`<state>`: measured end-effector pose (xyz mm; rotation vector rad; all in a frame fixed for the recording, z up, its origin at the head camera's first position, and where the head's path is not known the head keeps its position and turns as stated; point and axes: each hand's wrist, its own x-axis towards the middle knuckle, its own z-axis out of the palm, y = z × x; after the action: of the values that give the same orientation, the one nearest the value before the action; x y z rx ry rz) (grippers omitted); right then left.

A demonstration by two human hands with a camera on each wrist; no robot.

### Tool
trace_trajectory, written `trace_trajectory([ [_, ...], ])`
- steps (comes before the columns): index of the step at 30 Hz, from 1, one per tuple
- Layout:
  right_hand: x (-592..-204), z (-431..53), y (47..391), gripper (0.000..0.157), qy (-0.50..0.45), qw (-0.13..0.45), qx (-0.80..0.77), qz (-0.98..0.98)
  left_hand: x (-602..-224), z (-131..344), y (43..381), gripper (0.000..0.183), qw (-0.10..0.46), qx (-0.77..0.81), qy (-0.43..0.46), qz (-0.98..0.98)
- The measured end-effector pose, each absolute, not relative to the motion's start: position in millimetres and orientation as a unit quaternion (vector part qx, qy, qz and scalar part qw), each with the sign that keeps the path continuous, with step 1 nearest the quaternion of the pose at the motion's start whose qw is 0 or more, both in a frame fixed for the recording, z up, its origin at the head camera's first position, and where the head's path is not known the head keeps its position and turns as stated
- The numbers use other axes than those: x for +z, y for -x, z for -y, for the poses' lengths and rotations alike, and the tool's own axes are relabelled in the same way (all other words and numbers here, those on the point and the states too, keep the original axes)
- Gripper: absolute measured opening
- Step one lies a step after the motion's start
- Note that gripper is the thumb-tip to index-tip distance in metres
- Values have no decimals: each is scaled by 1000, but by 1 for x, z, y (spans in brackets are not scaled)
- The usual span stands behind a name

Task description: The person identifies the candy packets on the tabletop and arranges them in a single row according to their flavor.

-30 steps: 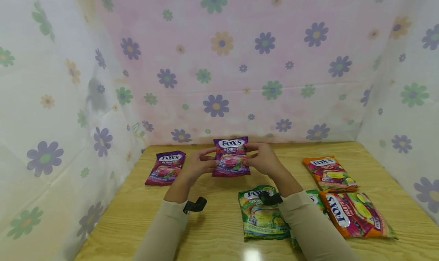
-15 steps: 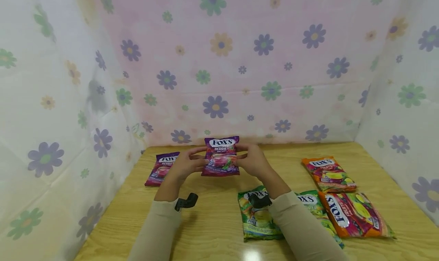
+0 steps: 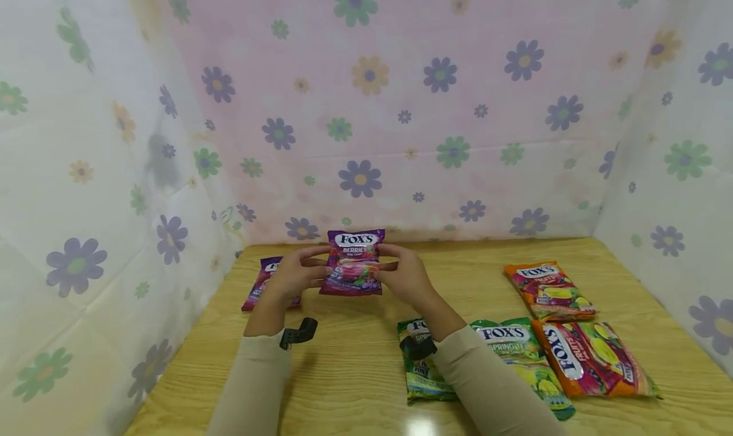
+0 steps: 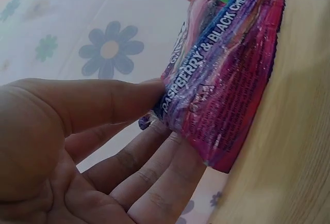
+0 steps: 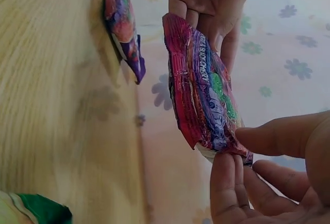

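Purple bag [image 3: 353,263] was held face-on to the head camera above the far part of the table [image 3: 343,366], clear of its surface. Left hand [image 3: 292,274] pinched the bag's left side: thumb [image 4: 103,102] on the printed face, fingers [image 4: 165,188] behind, some tips hidden by the wrapper. Right hand [image 3: 408,274] pinched the opposite side likewise, thumb in front, fingers behind. Thumb and fingers stood narrow on both hands, with only the bag's edge between them.

Second purple bag [image 3: 263,278] lay toward the table's left side, partly hidden by the left hand and wrist. Left green bag [image 3: 426,382] and right green bag [image 3: 509,353] lay right of the table's middle, nearer the viewer; right forearm hid part of the first. Far orange bag [image 3: 550,291] and near orange bag [image 3: 595,359] lay toward the table's right side. Floral cloth [image 3: 366,124] rose behind the table's far edge.
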<state>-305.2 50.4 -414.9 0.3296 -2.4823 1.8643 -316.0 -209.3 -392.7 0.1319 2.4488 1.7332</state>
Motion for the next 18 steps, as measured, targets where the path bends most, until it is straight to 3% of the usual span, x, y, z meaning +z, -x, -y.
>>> trace_trajectory([
  [9,-431,-41,307,65,-169,-49,629,757,-393,219,316,55,45,555,-6,-831],
  [18,-431,-23,311,64,-159,-66,634,754,-398,234,320,53,41,547,7,-836],
])
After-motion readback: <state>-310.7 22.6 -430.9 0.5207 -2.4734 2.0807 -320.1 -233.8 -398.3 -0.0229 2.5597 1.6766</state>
